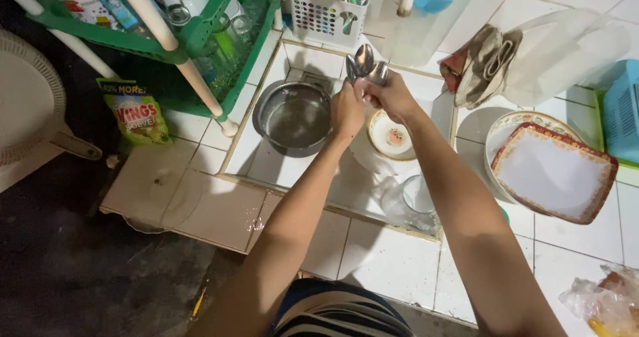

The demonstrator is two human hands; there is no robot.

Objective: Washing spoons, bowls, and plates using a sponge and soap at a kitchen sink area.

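I note, left to right: steel pot (pixel 293 119) in tiled sink (pixel 266 167), holding water. My left hand (pixel 347 111) above sink, fingers closed around spoon handles. Spoons (pixel 361 63) bunched, bowls up, over sink's far edge. My right hand (pixel 393 96) touching left, fingers closed on same bunch. Small patterned saucer (pixel 391 136) below. Rectangular plate (pixel 554 172) on counter, right.

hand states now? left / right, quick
Left hand: closed on the handles of the metal spoons.
Right hand: closed on the same spoons, over the tiled sink.
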